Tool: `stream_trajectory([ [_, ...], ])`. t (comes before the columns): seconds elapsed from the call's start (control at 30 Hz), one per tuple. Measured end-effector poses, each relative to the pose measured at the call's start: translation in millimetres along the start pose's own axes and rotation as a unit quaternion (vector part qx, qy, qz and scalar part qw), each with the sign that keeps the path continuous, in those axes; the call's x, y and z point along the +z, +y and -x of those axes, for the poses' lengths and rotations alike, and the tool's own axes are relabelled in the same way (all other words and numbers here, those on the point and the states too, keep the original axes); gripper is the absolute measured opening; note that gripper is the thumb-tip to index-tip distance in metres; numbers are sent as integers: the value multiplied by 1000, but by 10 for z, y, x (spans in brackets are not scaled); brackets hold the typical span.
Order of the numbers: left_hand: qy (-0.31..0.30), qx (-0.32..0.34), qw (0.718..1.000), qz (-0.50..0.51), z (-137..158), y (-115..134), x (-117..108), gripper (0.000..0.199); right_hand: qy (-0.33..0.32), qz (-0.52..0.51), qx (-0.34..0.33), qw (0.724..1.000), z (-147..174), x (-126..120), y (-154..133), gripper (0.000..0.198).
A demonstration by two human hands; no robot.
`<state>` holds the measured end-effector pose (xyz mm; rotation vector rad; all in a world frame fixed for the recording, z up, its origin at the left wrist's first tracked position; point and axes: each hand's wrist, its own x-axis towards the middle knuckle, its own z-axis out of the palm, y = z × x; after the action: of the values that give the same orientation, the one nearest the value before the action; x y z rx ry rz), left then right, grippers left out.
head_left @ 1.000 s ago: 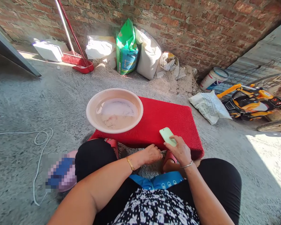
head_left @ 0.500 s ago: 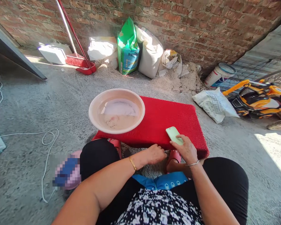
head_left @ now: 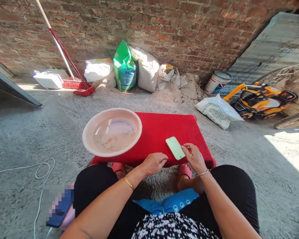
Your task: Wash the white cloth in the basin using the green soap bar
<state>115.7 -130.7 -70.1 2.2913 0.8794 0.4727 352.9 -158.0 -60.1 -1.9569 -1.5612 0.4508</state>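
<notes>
A flat, pale green, phone-shaped plate (head_left: 174, 148) with rounded corners and a small hole at each end lies on the red plush-covered bench (head_left: 161, 129). My right hand (head_left: 194, 158) is at its right edge, thumb beside or touching the rim and fingers apart, not wrapped round it. Over the bench's near edge, my left hand (head_left: 154, 163) has its fingers curled together; whether anything small is pinched in them is hidden. To the left, a wide pinkish basin (head_left: 89, 139) of water stands on the bench, with some dark and reddish bits in it.
Beyond the bench, a green-and-blue bag (head_left: 126, 74), a white sack (head_left: 148, 74) and a broom with a red dustpan (head_left: 86, 90) stand by the brick wall. Right are a bucket (head_left: 218, 83), a flat sack (head_left: 218, 111) and a yellow ride-on toy (head_left: 261, 101). A white cable (head_left: 43, 166) lies left.
My right hand has drawn back to the right, uncovering the near end of the green plate, which stays on the bench. My left hand has moved slightly forward. The view has shifted.
</notes>
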Motion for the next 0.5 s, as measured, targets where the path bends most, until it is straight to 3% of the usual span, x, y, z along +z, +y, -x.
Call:
stream_trajectory([
  [0.17, 84, -94, 983, 134, 57, -55, 70, 21, -40, 128, -38, 990, -342, -387, 262, 30],
  [0.3, 120, -179, 957, 194, 63, -50, 94, 29, -90, 191, -35, 977, -508, -401, 436, 21],
  [0.4, 129, -207, 958, 153, -14, 59, 86, 39, -98, 220, -51, 969, -485, -306, 467, 20],
  [0.5, 112, -239, 964, 34, -214, 281, 81, 53, -86, 265, -81, 957, -413, -263, 453, 22],
])
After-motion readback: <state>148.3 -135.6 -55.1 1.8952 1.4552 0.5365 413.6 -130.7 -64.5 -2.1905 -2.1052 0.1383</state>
